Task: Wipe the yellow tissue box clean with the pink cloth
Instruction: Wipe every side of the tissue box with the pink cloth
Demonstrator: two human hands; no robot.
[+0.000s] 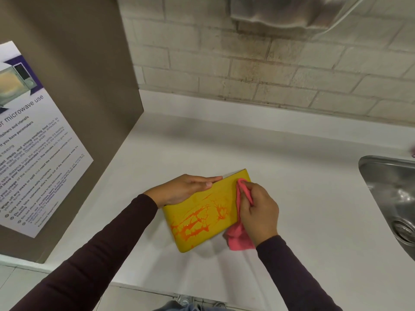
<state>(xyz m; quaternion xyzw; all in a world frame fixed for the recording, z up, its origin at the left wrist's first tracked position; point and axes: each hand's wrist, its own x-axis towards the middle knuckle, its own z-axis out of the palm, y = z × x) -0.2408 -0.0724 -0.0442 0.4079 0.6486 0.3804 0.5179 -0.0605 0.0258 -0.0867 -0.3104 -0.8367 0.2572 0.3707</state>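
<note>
The yellow tissue box (202, 212) lies on the white counter (292, 198), tilted, with wet orange streaks across its facing side. My left hand (184, 188) presses flat along the box's upper left edge, fingers straight, holding it steady. My right hand (258, 209) is closed around the pink cloth (239, 239) at the box's right end. One part of the cloth touches the top right corner of the box and the rest hangs below my hand onto the counter.
A brown cabinet side (74, 86) with a microwave-use poster (29, 142) rises on the left. A steel sink (395, 198) sits at the right edge. A tiled wall (269, 63) stands behind, with a dispenser (280, 14) above.
</note>
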